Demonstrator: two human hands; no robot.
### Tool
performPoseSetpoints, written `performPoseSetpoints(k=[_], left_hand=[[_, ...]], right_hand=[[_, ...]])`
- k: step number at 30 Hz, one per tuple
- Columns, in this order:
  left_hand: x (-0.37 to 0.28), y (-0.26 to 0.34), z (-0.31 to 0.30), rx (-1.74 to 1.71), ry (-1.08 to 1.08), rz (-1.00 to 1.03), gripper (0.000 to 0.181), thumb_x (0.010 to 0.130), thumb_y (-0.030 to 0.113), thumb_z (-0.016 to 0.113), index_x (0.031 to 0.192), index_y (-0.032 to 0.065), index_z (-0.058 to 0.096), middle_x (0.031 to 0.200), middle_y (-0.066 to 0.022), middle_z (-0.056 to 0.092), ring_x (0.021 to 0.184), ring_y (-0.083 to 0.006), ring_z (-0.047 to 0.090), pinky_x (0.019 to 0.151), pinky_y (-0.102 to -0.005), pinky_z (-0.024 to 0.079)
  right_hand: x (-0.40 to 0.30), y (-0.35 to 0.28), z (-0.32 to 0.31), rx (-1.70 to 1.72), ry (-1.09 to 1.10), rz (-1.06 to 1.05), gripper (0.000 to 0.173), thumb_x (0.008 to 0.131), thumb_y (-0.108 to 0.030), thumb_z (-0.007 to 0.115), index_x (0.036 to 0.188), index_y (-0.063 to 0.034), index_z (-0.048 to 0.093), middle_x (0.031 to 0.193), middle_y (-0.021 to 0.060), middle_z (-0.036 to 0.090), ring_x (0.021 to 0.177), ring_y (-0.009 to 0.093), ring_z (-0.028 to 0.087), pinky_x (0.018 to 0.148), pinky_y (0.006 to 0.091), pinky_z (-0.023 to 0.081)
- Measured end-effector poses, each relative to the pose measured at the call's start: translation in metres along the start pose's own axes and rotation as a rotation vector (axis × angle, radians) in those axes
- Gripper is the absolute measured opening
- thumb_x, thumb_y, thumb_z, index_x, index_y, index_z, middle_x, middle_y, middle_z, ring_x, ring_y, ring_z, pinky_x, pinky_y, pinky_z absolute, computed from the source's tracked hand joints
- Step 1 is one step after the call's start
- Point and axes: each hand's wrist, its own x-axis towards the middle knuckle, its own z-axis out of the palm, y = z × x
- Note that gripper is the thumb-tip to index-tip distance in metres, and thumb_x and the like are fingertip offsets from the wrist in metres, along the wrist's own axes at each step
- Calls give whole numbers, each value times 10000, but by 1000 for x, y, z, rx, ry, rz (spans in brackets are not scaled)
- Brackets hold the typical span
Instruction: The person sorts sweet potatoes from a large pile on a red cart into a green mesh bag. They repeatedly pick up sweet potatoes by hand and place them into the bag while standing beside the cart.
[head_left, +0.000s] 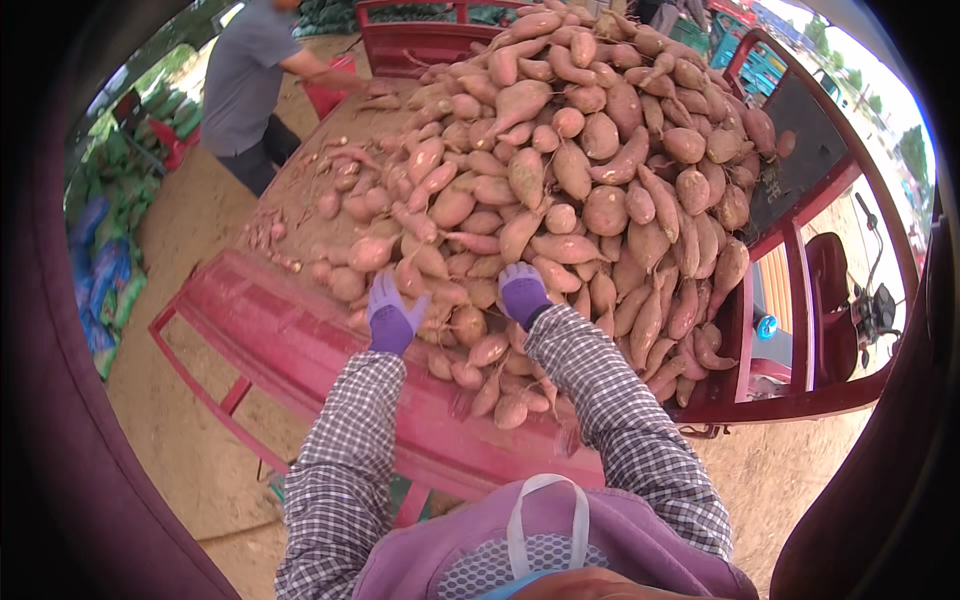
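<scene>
A large heap of pinkish sweet potatoes fills the bed of a red cargo tricycle. My left hand, in a purple glove, lies at the heap's near left edge with fingers spread and thumb apart, holding nothing that shows. To its right, my right hand, gloved alike, rests on the sweet potatoes with its fingers bent over them; whether it grips one is hidden. Beneath my forearms, some sweet potatoes lie on the lowered red side panel. Small, thin roots are scattered at the bed's left part.
Across the bed at the upper left, a person in a grey shirt reaches onto it, beside a red bucket. Green mesh sacks are piled at far left. The tricycle's red frame, seat and handlebar stand at right.
</scene>
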Motion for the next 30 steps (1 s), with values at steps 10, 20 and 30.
performPoseSetpoints(k=[10,20,30], left_hand=[[56,10,59,400,-320,53,895,768,350,769,1505,145,304,1413,-135,473,1092,-297,597,966,-564,402],[-119,42,46,168,-572,120,415,853,296,597,1228,117,616,1037,-91,682,983,-270,624,900,-474,414],[-135,6,54,-34,-463,-352,733,755,450,753,1254,-41,536,1187,-203,544,1068,-381,553,904,-460,490]], right_hand=[[10,-2,25,-130,108,154,187,845,-268,588,974,-144,642,1023,63,610,1012,256,552,894,404,387],[-119,-12,-28,135,406,264,460,748,-444,731,1051,-133,579,1169,117,511,1023,353,542,844,460,454],[-81,-9,-28,90,-150,511,874,631,-411,863,1351,-203,412,1308,118,434,1099,403,553,863,472,517]])
